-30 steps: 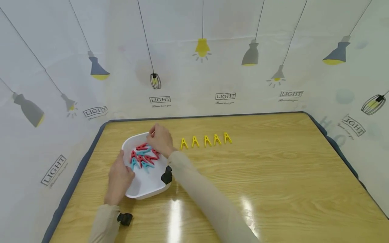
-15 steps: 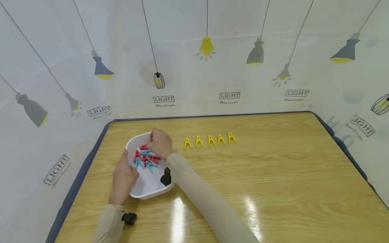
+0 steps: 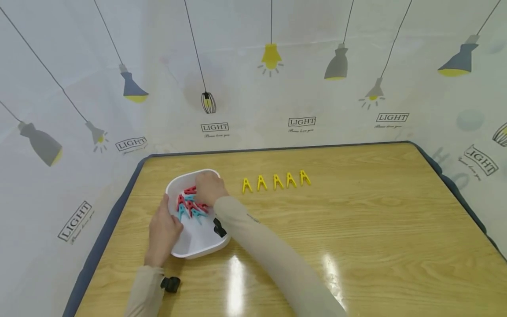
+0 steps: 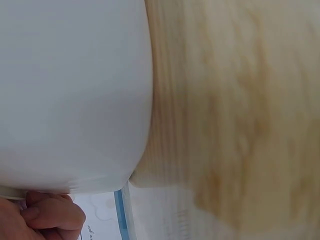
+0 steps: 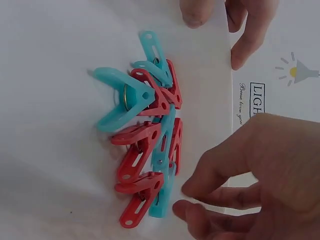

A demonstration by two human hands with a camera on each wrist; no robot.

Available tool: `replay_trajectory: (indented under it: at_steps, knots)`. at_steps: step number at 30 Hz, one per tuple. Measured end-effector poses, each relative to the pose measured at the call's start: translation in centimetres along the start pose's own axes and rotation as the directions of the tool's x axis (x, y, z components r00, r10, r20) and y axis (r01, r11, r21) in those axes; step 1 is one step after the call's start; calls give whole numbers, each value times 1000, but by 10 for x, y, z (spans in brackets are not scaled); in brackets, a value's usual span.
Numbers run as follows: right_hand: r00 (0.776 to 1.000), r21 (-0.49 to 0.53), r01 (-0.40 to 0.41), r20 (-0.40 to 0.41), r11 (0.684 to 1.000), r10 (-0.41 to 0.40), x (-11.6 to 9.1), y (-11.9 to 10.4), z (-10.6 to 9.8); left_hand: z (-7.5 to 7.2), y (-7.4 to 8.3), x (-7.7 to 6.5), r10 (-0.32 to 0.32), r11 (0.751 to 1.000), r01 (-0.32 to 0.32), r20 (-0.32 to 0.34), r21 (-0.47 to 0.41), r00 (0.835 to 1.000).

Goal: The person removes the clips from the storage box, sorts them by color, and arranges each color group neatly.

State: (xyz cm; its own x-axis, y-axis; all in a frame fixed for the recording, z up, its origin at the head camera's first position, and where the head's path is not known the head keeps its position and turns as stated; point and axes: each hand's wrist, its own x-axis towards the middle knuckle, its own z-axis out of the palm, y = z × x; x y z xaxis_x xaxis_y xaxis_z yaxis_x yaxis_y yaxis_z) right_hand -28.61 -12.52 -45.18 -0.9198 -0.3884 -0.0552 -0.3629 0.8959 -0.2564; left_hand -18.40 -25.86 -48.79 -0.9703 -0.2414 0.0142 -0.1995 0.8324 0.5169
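Observation:
My left hand point(image 3: 163, 229) grips the left rim of a white plastic basin point(image 3: 198, 244). In the right wrist view its thumb point(image 5: 196, 11) is inside the wall and its fingers outside. A small heap of red clothespins point(image 5: 137, 155) and light blue clothespins point(image 5: 125, 97) lies on the basin floor. My right hand point(image 3: 210, 189) reaches into the basin's far right part. Its thumb and fingertips are a little apart, right beside the blue clothespin at the heap's edge, with nothing visible between them.
Several yellow clothespins point(image 3: 277, 181) stand spaced in a row on the wooden table point(image 3: 356, 220), right of the basin. A wall covering with printed lamps point(image 3: 271, 57) rises behind the table's dark edge. The basin's outer wall point(image 4: 75, 100) fills much of the left wrist view.
My right hand has moved from the far rim lower into the basin, beside the clothespins. My left hand keeps its grip on the rim. The head view has shifted slightly.

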Motion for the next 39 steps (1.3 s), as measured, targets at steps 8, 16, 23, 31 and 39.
replay_trajectory:
  at_steps: [8, 16, 23, 31, 39]
  knots:
    - [1000, -8, 0, 3, 1000, 1, -9, 0, 1, 2, 1, 0, 2, 1000, -2, -7, -6, 1000]
    - [1000, -92, 11, -19, 996, -13, -8, 1, 8, 0, 4, -1, -6, 1000, 6, 4, 0, 1000]
    - [1000, -135, 3, -5, 991, -4, -9, -3, 10, -1, 4, -2, -13, 1000, 13, 10, -6, 1000]
    - [999, -126, 11, -30, 992, -14, -5, -2, 18, 0, 2, -4, 6, 1000, -6, -9, 8, 1000]
    - [1000, -35, 18, -10, 999, -18, -7, 3, 11, 0, 3, -2, 2, 1000, -2, -12, 8, 1000]
